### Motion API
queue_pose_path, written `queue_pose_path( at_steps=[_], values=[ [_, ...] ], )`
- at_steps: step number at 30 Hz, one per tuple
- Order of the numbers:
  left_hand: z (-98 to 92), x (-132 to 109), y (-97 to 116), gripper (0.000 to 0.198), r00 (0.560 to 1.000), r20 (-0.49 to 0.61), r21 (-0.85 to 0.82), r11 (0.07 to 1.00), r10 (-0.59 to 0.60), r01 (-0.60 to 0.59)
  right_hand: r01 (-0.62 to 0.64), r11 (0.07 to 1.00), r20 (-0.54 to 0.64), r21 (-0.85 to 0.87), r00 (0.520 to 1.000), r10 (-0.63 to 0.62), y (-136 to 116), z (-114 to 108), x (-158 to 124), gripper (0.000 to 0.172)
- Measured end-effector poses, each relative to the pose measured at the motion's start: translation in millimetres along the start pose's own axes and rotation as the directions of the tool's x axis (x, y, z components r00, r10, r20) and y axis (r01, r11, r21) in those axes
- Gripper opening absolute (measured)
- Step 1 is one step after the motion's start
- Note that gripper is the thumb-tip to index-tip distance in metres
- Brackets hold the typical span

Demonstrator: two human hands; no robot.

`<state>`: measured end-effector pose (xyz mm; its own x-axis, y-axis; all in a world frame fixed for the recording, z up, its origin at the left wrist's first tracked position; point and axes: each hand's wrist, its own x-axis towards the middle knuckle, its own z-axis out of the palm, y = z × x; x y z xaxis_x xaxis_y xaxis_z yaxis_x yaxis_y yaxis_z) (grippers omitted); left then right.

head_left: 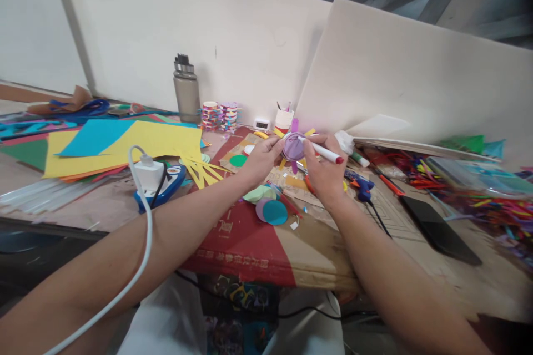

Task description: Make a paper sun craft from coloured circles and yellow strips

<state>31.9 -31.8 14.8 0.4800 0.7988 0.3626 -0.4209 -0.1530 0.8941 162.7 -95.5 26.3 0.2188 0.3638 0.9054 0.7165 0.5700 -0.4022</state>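
Note:
My left hand (266, 156) pinches the left edge of a round purple paper disc (293, 147), which has yellow and purple strips sticking out around its rim. Dark lines show on the disc's face. In my right hand (322, 169) is a white marker (328, 153) with a red end, its other end over the disc. Below the hands lie a blue paper circle (275, 213) and pale green paper pieces (259, 194). A green circle (239, 161) rests left of my left hand. Behind the disc stands a white cup (285, 120) holding pens.
Coloured paper sheets (162, 138) and a power strip (162, 183) with a white cable lie left. A grey bottle (186, 91) and stacked paper-disc pieces (219, 116) stand behind. On the right are a blue glue gun (363, 186), a black phone (441, 230) and a plastic box (474, 177).

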Motion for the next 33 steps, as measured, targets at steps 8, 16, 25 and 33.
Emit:
queue_pose_path(
  at_steps=[8, 16, 25, 33],
  values=[
    [-2.1, 0, 0, 0.029, 0.999, 0.017, 0.006, 0.999, 0.043, -0.043, -0.004, 0.999, -0.021, -0.032, 1.000, 0.003, 2, -1, 1, 0.013],
    [2.2, -4, 3, 0.028, 0.999, 0.040, -0.012, 1.000, 0.027, -0.027, 0.059, 0.998, 0.092, -0.011, 0.994, -0.058, -8, 0, -3, 0.010],
    [-1.0, -1, 2, 0.028, 0.999, 0.001, -0.046, 0.998, 0.037, -0.037, 0.020, 0.998, 0.074, -0.056, 0.997, -0.015, -4, 0, -4, 0.011],
    [-0.2, -1, 3, 0.026, 0.999, 0.004, -0.036, 0.998, 0.051, -0.051, 0.042, 0.997, 0.098, -0.066, 0.995, -0.036, -6, 1, -5, 0.013]
  ],
)
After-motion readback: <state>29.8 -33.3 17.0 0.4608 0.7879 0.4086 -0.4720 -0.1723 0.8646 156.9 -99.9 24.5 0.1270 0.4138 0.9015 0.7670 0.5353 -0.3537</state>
